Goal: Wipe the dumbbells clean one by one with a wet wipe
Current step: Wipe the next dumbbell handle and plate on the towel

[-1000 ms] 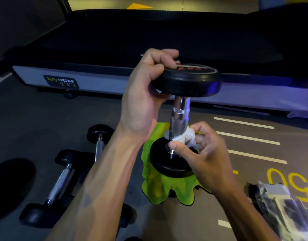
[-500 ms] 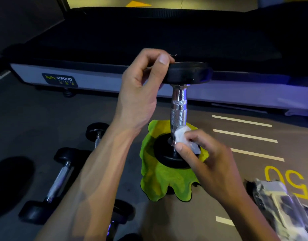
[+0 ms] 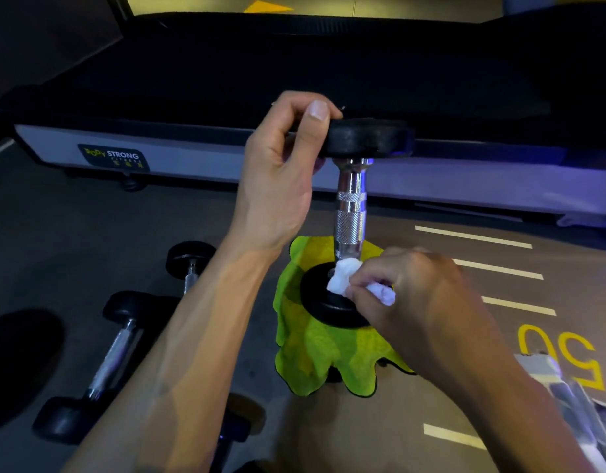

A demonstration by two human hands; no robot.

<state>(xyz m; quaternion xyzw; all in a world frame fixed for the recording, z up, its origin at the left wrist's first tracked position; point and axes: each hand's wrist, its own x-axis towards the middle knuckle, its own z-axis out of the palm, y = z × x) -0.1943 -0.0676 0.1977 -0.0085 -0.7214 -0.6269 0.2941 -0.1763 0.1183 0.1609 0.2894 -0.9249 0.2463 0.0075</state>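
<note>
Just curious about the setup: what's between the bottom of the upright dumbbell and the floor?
In the head view, a green cloth lies spread under the upright dumbbell, between its lower head and the floor.

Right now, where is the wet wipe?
Head view, right of centre: the wet wipe is pinched in the right hand, against the upright dumbbell's lower plate where the handle meets it.
</note>
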